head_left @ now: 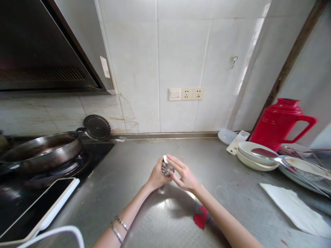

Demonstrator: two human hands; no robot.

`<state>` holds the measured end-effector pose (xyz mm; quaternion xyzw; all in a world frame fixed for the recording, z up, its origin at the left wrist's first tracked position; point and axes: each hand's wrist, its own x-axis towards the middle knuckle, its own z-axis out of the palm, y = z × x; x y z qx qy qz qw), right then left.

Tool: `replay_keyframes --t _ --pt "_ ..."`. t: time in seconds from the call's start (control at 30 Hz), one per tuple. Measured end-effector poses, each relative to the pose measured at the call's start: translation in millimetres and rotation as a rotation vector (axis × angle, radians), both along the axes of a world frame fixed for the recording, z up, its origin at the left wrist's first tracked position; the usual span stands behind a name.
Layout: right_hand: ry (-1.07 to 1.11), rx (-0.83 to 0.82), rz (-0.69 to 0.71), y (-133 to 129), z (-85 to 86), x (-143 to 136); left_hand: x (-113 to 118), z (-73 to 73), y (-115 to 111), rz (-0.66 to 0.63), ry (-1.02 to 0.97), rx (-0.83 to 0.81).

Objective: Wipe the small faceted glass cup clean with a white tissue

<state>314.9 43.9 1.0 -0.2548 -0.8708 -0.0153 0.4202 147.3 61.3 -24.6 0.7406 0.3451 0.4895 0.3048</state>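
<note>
The left hand [157, 175] is closed around a small glass-like vessel [167, 169], above the steel counter [124, 172] between its back and near edges. The right hand [184, 173] touches it beside a white scrap [165, 158]; closure cannot be determined. Expect a light, rigid, slippery, possibly fragile body; grip the sidewall.

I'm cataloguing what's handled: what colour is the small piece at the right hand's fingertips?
The small piece is white, best seen in the head view.

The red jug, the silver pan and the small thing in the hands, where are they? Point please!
Red jug [272, 126]: head view, on its body.
Silver pan [64, 154]: head view, on its outer wall.
Small thing [167, 169]: head view, on its exposed patterned face.
</note>
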Motion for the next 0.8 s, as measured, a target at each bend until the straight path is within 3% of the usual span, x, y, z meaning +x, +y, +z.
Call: replay_keyframes --t 0.27,0.4,0.63,0.8 --pt "0.009 0.15 0.033 -0.6 -2.1 1.9 0.7 -7.4 5.3 0.043 -0.141 -0.069" --pt "-0.017 0.074 0.075 -4.4 0.9 -2.2 3.5 -9.4 4.3 0.081 -0.144 -0.037" --pt "0.119 -0.137 0.042 -1.4 -1.2 -4.1 6.0 -4.2 1.3 -0.012 -0.198 -0.062" --pt "0.206 -0.069 0.046 0.6 -6.9 -0.9 2.2 -4.0 4.7 0.064 -0.189 -0.075"
